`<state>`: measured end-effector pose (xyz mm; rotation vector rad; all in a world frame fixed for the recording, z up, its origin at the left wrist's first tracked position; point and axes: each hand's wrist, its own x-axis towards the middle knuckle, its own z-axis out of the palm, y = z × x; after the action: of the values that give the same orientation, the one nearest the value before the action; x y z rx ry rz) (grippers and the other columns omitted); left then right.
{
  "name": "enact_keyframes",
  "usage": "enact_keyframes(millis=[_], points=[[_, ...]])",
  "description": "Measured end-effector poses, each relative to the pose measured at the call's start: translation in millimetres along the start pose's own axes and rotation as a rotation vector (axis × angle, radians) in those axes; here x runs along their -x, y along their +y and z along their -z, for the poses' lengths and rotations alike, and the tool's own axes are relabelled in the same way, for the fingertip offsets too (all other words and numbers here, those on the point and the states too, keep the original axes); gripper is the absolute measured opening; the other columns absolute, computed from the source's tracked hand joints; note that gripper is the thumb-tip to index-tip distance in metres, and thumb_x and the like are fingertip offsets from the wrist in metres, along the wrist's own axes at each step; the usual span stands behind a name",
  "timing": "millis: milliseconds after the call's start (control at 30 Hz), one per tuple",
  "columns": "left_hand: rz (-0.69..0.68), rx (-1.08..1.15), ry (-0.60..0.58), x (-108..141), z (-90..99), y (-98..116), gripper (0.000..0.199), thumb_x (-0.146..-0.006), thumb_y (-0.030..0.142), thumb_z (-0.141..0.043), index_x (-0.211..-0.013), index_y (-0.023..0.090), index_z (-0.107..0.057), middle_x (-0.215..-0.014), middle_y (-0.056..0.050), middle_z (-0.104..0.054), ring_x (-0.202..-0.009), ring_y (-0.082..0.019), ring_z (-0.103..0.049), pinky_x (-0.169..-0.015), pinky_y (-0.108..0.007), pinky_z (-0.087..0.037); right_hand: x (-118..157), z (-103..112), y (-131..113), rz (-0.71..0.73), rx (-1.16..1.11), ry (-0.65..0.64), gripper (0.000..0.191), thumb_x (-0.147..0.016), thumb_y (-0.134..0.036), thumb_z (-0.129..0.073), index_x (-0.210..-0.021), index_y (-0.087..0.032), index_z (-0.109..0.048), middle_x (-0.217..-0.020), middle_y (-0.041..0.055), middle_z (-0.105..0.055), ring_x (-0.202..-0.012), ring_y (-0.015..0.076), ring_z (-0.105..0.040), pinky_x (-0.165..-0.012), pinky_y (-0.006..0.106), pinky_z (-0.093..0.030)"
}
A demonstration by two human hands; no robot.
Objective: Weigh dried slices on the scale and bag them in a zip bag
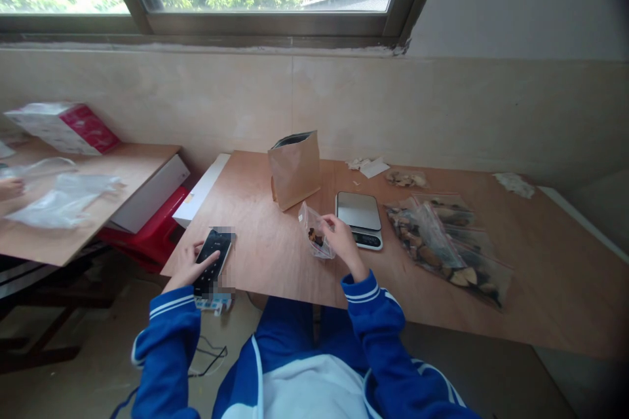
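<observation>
My left hand (189,266) is closed round a black phone (214,255) at the table's left edge, the thumb lying on its lit keypad screen. Between the fingers of my right hand (339,236) is the edge of a small clear plastic bag (305,217) with dark brown dried pieces in its bottom. Just right of that hand lies a kitchen scale (358,211) with a bare metal plate and a dark display strip. Behind the small bag a brown kraft paper pouch (296,170) stands upright, its top gaping.
Several clear zip bags of dried slices (432,242) lie right of the scale. Behind them are a smaller bag of pale slices (405,179), a white paper (374,167) and a crumpled white wad (514,184). A red stool (140,236) and another table (98,209) are at left, with a person's hand there.
</observation>
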<state>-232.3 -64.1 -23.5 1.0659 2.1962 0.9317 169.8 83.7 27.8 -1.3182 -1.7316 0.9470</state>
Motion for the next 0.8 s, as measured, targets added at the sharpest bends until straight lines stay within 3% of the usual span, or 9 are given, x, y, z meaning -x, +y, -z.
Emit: enact_keyframes(millis=[100,200,400,533,700,800], points=[[-0.031,-0.14,0.0,4,0.5,4,0.083,-0.055,0.066,-0.075,-0.12,0.018,-0.058,-0.116,-0.015,-0.057,-0.118,-0.039,-0.053,-0.102,-0.055,-0.038,3,1,4,-0.011,-0.033,0.022,0.028,-0.086,-0.039,-0.049,-0.091,-0.02,-0.069,-0.082,0.0063,-0.072,-0.076,0.0219,-0.065,-0.07,0.032,-0.048],[-0.019,-0.093,-0.032,3,2.1,0,0.081,-0.059,0.066,-0.073,-0.121,0.017,-0.057,-0.119,-0.016,-0.056,-0.119,-0.038,-0.053,-0.103,-0.053,-0.038,6,2,6,-0.007,-0.053,0.033,0.03,-0.085,-0.041,-0.05,-0.091,-0.021,-0.07,-0.08,0.0064,-0.071,-0.072,0.0221,-0.064,-0.065,0.031,-0.048],[-0.018,-0.054,-0.076,2,4.9,-8,0.091,-0.053,0.065,-0.077,-0.128,0.018,-0.054,-0.123,-0.016,-0.054,-0.124,-0.038,-0.051,-0.105,-0.051,-0.038,8,5,7,-0.013,-0.08,0.055,0.03,-0.085,-0.041,-0.049,-0.091,-0.021,-0.071,-0.079,0.0056,-0.072,-0.07,0.0217,-0.064,-0.063,0.031,-0.048],[0.003,0.155,-0.1,6,11.4,-5,0.084,-0.06,0.069,-0.071,-0.124,0.016,-0.057,-0.11,-0.014,-0.062,-0.11,-0.033,-0.061,-0.096,-0.048,-0.048,8,5,5,-0.032,-0.09,0.036,0.03,-0.086,-0.041,-0.049,-0.092,-0.02,-0.07,-0.08,0.0059,-0.072,-0.072,0.0217,-0.064,-0.066,0.031,-0.048],[-0.021,0.187,-0.186,6,18.8,-11,0.092,-0.044,0.057,-0.084,-0.123,0.017,-0.057,-0.11,-0.012,-0.062,-0.084,-0.027,-0.066,-0.077,-0.043,-0.056,8,5,3,-0.056,-0.066,0.02,0.032,-0.087,-0.041,-0.047,-0.094,-0.019,-0.069,-0.084,0.0068,-0.072,-0.073,0.0217,-0.064,-0.069,0.032,-0.047],[-0.026,0.197,-0.205,5,19.5,-14,0.094,-0.045,0.052,-0.085,-0.126,0.017,-0.054,-0.113,-0.012,-0.061,-0.082,-0.025,-0.066,-0.075,-0.043,-0.057,8,5,3,-0.061,-0.067,0.019,0.032,-0.086,-0.042,-0.047,-0.094,-0.019,-0.069,-0.084,0.0067,-0.072,-0.072,0.0215,-0.064,-0.068,0.031,-0.046]])
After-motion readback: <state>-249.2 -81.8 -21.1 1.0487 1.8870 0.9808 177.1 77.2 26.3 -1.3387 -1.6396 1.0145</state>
